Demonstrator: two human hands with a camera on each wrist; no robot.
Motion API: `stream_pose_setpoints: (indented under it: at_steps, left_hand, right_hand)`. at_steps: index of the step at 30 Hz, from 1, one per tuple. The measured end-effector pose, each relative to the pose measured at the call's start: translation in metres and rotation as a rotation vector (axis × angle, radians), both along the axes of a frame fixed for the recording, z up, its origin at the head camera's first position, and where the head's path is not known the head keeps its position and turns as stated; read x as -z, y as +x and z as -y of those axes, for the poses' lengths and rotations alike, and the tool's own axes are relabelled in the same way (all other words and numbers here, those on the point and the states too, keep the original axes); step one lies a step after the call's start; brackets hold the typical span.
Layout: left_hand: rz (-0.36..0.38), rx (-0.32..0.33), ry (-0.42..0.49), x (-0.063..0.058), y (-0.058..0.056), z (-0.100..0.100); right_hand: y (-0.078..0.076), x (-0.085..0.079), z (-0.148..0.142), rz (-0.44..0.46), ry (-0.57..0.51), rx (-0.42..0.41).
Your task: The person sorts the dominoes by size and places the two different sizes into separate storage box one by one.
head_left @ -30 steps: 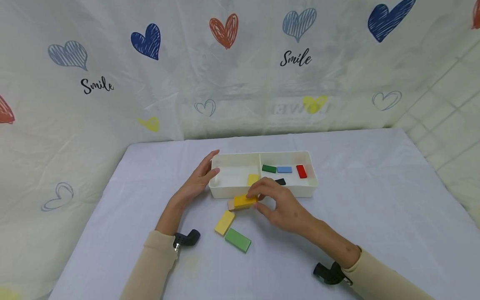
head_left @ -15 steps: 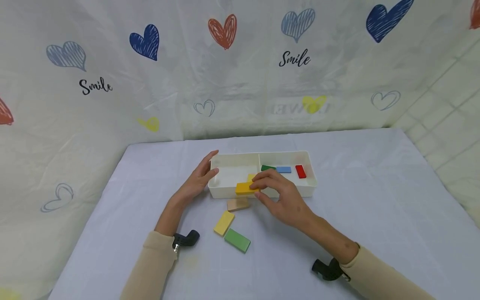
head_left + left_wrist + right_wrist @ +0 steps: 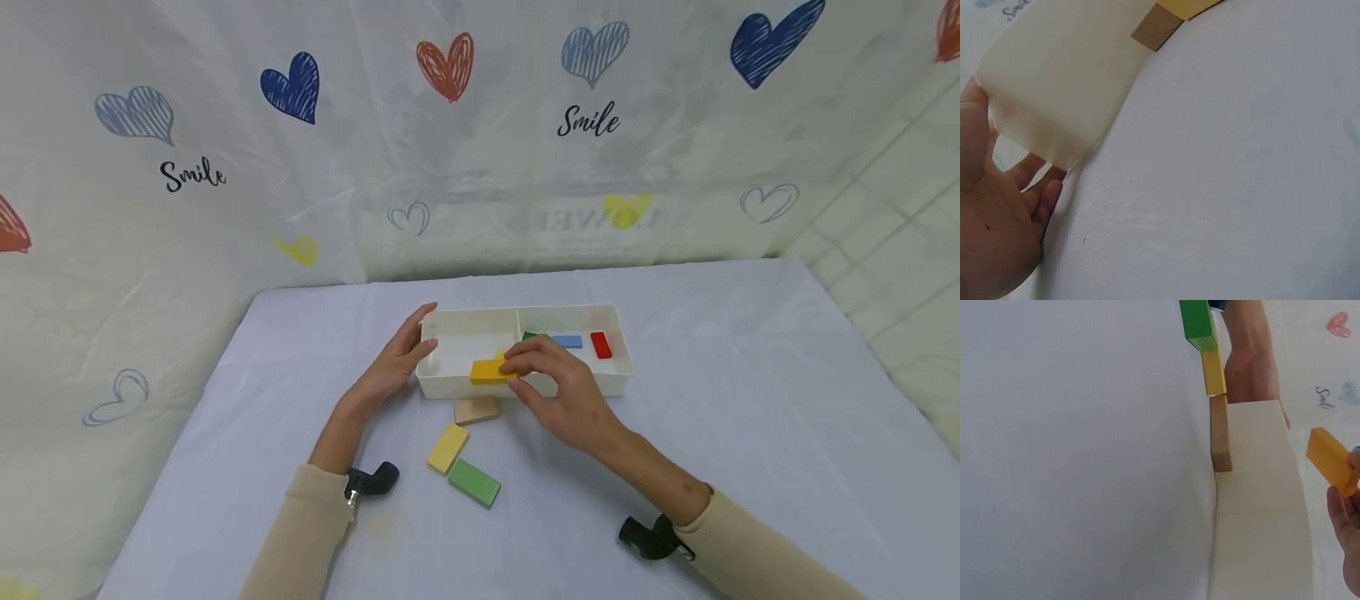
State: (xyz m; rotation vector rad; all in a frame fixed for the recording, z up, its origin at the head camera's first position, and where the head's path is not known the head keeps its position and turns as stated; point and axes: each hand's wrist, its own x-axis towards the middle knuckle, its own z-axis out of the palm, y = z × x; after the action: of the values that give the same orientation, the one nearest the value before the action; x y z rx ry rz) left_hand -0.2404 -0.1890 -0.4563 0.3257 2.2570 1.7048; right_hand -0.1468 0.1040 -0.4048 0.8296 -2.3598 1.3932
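Observation:
My right hand (image 3: 558,396) pinches an orange-yellow block (image 3: 486,372) between thumb and fingers. The block hangs over the near wall of a white two-compartment box (image 3: 453,387); the right wrist view shows this block (image 3: 1329,458) raised clear of the box. At the box's left end, my left hand (image 3: 392,358) grips it, the thumb over the rim and the other fingers around the end wall. Behind the held block, a pale yellow block (image 3: 500,354) lies in the left compartment, mostly hidden. Outside, by the near wall, lies a bare wooden block (image 3: 476,410).
A yellow block (image 3: 447,448) and a green block (image 3: 474,483) lie on the white tablecloth (image 3: 570,533), nearer me. Inside the right compartment are a dark green block (image 3: 530,335), a blue block (image 3: 567,341) and a red block (image 3: 601,345). My right hand covers part of it.
My right hand has lifted the orange-yellow block off the wooden block and up to the box's near wall, uncovering the wooden block. The left hand keeps its place on the box.

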Motion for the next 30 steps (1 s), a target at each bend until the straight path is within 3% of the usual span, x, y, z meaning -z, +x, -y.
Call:
stream_pose_setpoints:
  at_steps: [30]
  left_hand:
    - [0.005, 0.005, 0.01, -0.003, 0.002, -0.001]
  right_hand:
    - [-0.026, 0.003, 0.0, -0.003, -0.062, 0.055]
